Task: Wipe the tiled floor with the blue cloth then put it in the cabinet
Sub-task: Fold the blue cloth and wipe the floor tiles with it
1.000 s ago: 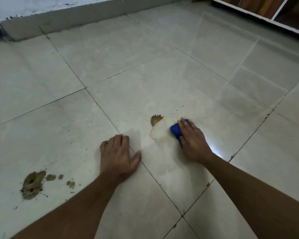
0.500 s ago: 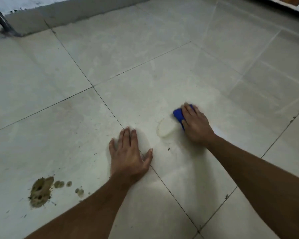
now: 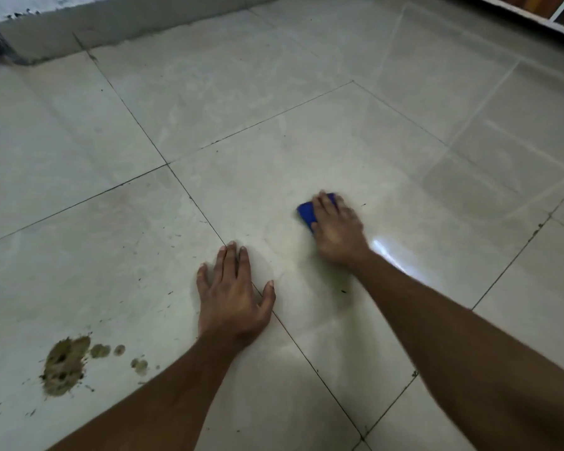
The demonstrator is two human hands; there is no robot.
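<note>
Right hand: I see my right hand [image 3: 337,231] pressing down on the blue cloth [image 3: 307,213]; it is blurred, the fingers lie close together over the cloth, and I cannot tell whether they curl round it.
Left hand: my left hand [image 3: 233,299] lies flat on the tiled floor [image 3: 274,131], fingers straight and near one another, thumb spread to the side, across a grout line.
Blue cloth: on the tile just ahead of the left hand, mostly under the right hand, one blue corner showing at its left.
Mud stain: a brown patch [image 3: 64,366] with small spots beside it, near the floor's near-left edge, well apart from the cloth.
Cabinet: its white-edged base [image 3: 515,14] shows at the far-right corner.
</note>
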